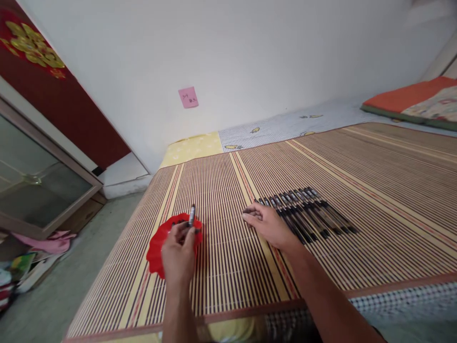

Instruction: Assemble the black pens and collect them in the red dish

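Note:
My left hand (180, 238) is closed in a pinch on a black pen (192, 216) with a pale label, its labelled end pointing up. That hand is over a red bowl (156, 247) with a wavy rim, and covers part of it. Some dark pieces show at the bowl's far side, too hidden to name. To the right, my right hand (266, 223) has its fingers curled together, thumb close to the forefinger; whether anything small is between them is hidden. It lies at the left end of a row of several black pens (307, 214), side by side and slanted.
A striped bamboo mat (221, 257) covers the bed under everything. Behind it runs a patterned sheet (271, 129) along the white wall, with a pink note (188, 97) stuck there. Folded orange bedding (403, 97) lies at the far right. A glass-fronted cabinet (39, 176) stands left.

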### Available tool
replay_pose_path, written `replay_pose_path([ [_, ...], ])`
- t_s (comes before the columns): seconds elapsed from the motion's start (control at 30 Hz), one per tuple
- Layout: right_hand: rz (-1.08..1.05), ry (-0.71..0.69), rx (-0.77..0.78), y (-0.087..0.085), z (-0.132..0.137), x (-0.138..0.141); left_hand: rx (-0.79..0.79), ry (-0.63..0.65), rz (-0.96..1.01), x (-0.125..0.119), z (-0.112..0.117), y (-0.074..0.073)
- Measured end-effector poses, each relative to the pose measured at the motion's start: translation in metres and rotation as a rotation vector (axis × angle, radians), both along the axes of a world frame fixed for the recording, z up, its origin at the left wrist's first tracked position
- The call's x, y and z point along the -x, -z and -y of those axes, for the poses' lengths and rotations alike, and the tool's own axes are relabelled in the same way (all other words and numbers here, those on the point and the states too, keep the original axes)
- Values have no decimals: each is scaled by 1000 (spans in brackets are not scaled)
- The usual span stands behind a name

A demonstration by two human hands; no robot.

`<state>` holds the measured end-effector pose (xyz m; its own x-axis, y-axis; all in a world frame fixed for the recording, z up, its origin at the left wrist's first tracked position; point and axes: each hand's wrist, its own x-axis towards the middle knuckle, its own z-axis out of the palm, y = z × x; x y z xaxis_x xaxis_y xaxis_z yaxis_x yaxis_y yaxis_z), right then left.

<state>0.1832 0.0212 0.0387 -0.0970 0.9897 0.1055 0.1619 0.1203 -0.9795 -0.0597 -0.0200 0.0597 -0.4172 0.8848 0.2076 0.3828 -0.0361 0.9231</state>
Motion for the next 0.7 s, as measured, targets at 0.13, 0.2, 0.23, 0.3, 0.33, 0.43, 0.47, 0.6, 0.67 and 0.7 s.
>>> replay_pose_path([
  [0.13, 76, -15, -9, 1, 1, -2, 33, -179, -140, 48, -4, 13],
  [0.2, 95, -35, -18, 2, 3, 0, 51, -222, -227, 60, -6, 19],
  [0.23, 106, -48, -22, 2, 4, 0, 57, -242, -283, 63, -6, 20],
  [0.3, 133, -59, -26, 2, 5, 0, 60, -261, -377, 64, -6, 22],
  [0.33, 145, -56, -28, 1, 5, -2, 62, -245, -395, 62, -6, 22],
  [0.43, 141, 0, -60, -1, 3, -8, 100, -139, -377, 50, -6, 20],
  [0.47, 121, 26, -69, -2, 2, -12, 123, -105, -378, 44, -6, 20],
  [0.6, -5, 150, -71, -6, -2, -30, 235, 63, -502, 22, -6, 16],
  [0.67, -41, 212, -79, -8, -3, -40, 289, 141, -609, 15, -5, 15],
  [0.7, -53, 240, -84, -9, -3, -45, 311, 158, -660, 13, -5, 15],
])
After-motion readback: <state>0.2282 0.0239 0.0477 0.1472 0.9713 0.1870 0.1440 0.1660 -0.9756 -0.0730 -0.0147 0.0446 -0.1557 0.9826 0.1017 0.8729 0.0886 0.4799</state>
